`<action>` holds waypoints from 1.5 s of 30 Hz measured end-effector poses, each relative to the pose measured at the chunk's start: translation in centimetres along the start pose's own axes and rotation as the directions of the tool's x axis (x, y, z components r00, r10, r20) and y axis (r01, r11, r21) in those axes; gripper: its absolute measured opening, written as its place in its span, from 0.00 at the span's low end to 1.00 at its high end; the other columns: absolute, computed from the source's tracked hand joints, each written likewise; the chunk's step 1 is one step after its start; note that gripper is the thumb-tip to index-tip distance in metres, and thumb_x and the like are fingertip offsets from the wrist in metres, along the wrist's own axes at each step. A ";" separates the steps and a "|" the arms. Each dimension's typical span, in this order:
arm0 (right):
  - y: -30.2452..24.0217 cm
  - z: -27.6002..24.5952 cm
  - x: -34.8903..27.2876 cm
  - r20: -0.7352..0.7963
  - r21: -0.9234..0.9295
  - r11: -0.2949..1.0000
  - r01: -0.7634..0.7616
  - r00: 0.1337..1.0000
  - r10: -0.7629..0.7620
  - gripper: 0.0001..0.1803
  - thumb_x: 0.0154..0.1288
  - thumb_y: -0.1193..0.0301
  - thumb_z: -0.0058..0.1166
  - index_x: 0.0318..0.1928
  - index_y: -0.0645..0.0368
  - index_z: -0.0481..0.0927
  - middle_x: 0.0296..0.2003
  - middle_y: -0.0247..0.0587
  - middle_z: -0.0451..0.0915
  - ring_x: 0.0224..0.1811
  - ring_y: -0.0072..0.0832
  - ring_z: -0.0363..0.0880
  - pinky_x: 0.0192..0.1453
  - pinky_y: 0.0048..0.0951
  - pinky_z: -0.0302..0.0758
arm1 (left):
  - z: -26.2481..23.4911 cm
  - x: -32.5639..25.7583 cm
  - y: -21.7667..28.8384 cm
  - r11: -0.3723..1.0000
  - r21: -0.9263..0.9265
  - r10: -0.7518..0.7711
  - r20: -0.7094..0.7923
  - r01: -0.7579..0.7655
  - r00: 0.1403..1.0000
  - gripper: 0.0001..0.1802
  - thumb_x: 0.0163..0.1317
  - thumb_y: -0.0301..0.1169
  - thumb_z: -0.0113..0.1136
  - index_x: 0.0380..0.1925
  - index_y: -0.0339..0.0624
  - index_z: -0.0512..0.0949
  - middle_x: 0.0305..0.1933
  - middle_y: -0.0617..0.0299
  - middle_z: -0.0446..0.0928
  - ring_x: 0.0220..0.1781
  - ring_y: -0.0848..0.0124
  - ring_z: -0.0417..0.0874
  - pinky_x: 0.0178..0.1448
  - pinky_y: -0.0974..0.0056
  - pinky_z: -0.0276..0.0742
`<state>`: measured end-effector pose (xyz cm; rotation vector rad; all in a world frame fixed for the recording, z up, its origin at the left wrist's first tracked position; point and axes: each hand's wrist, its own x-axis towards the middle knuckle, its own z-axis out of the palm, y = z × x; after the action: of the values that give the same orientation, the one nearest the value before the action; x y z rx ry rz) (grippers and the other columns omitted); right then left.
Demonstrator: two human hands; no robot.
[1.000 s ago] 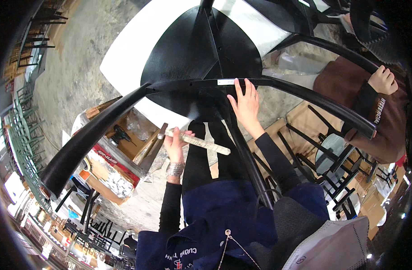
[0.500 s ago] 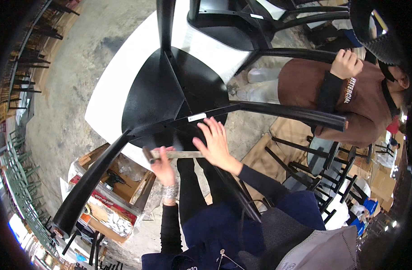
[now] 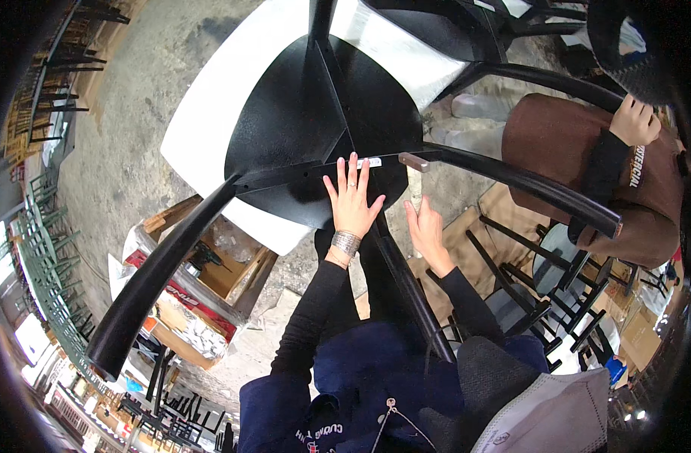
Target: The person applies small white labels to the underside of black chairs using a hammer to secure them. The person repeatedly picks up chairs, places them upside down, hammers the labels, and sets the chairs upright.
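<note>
A black chair point(image 3: 285, 124) lies upside down, its seat's underside up and its legs spread outward. My left hand point(image 3: 350, 208) rests flat, fingers spread, on the underside and the crossbar, beside a small white label point(image 3: 370, 163). A hammer point(image 3: 415, 161) is in my right hand point(image 3: 428, 232), which is closed round its pale handle. The hammer's head is over the crossbar, near the base of the right leg point(image 3: 526, 181). Whether it touches the bar I cannot tell.
The chair lies on a white surface point(image 3: 190, 143). An open wooden crate point(image 3: 243, 275) holding a power drill point(image 3: 207, 257) stands at lower left. Another person's hand point(image 3: 635, 121) grips a second chair's leg point(image 3: 549, 75) at right. Several black chair frames point(image 3: 541, 279) stand at lower right.
The hammer has passed from my left hand to my right and moved up and right to the crossbar. My left hand has opened onto the chair. The chair appears shifted right in view.
</note>
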<state>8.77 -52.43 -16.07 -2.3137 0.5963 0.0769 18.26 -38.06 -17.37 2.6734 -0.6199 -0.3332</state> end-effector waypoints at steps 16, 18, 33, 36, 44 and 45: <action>-0.2 1.7 0.1 -0.107 -0.073 0.984 0.162 0.980 -0.170 0.16 0.64 0.62 0.52 0.39 0.65 0.70 0.15 0.51 0.74 0.19 0.50 0.76 0.21 0.44 0.69 | 2.7 -0.8 -2.4 0.993 -0.106 0.031 -0.248 -0.059 0.968 0.34 0.57 0.36 0.59 0.62 0.33 0.63 0.70 0.45 0.56 0.74 0.49 0.51 0.73 0.44 0.45; 0.6 1.7 -0.4 -0.304 -0.081 0.933 0.351 0.883 -0.359 0.15 0.66 0.61 0.49 0.38 0.62 0.70 0.16 0.54 0.74 0.20 0.52 0.76 0.22 0.48 0.69 | 2.7 -0.5 -2.2 0.994 -0.094 0.028 -0.263 -0.055 0.964 0.34 0.57 0.36 0.59 0.62 0.33 0.63 0.70 0.44 0.56 0.74 0.49 0.51 0.73 0.43 0.45; -4.8 -4.1 -1.5 0.083 -0.058 0.969 0.238 0.969 -0.233 0.14 0.65 0.60 0.51 0.36 0.58 0.72 0.19 0.53 0.76 0.22 0.52 0.77 0.24 0.47 0.70 | -3.5 -2.7 -0.2 0.890 -0.442 -0.141 -0.028 0.114 0.990 0.31 0.52 0.38 0.62 0.54 0.34 0.70 0.66 0.47 0.63 0.70 0.53 0.59 0.71 0.48 0.51; -9.6 -4.5 -2.8 0.226 -0.066 0.903 0.425 0.888 -0.401 0.12 0.63 0.61 0.51 0.35 0.57 0.72 0.21 0.50 0.78 0.22 0.47 0.78 0.24 0.44 0.73 | -7.8 -5.6 -0.5 -0.031 -0.964 -0.013 0.266 0.265 0.964 0.21 0.60 0.33 0.58 0.52 0.35 0.71 0.56 0.51 0.74 0.60 0.62 0.73 0.64 0.60 0.65; -16.1 -1.0 -3.1 0.374 0.090 0.697 0.712 0.624 -0.686 0.13 0.65 0.59 0.47 0.33 0.56 0.75 0.22 0.46 0.78 0.26 0.45 0.79 0.28 0.43 0.74 | -14.4 -13.7 -6.5 0.000 -0.990 -0.829 -0.080 -0.143 0.553 0.09 0.68 0.35 0.52 0.36 0.42 0.67 0.18 0.64 0.70 0.15 0.75 0.72 0.18 0.68 0.71; -16.2 -0.4 -2.9 0.388 0.033 0.702 0.711 0.638 -0.665 0.14 0.66 0.59 0.47 0.35 0.55 0.77 0.23 0.45 0.79 0.26 0.43 0.79 0.28 0.42 0.74 | -14.9 -14.9 -8.7 0.204 -0.966 -0.851 -0.254 -0.157 0.459 0.10 0.69 0.37 0.50 0.35 0.43 0.64 0.19 0.65 0.69 0.13 0.78 0.68 0.14 0.72 0.66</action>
<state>13.25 -41.45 -4.65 -2.4012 -0.5352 0.1879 13.03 -19.36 -5.32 1.3477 0.5928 0.3726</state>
